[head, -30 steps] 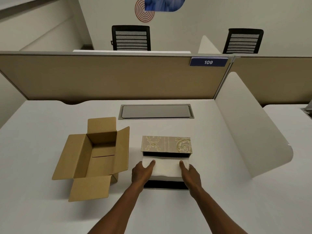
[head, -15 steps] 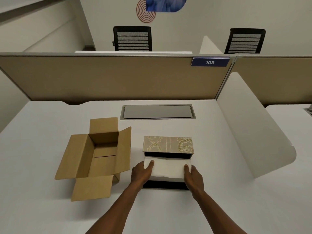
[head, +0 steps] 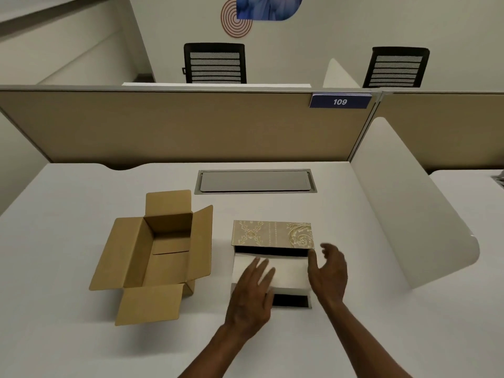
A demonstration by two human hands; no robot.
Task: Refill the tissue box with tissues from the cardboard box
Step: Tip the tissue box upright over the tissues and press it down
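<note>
The gold-patterned tissue box (head: 272, 233) stands open on the white desk, its lid raised at the back and its black inside showing. A white stack of tissues (head: 289, 271) lies in it. My left hand (head: 252, 293) rests flat on the stack's left part, fingers spread. My right hand (head: 328, 271) hovers at the box's right side, fingers apart, holding nothing. The brown cardboard box (head: 161, 255) sits to the left with all flaps open and looks empty inside.
A metal cable hatch (head: 255, 181) is set into the desk behind the boxes. A beige partition (head: 177, 126) closes the back, and a white curved divider (head: 409, 222) stands along the right side. Two black chairs stand beyond the partition.
Both hands gripped the tissue stack's ends before. Now the left hand lies flat on top of it, and the right hand has let go and lifted off to the right.
</note>
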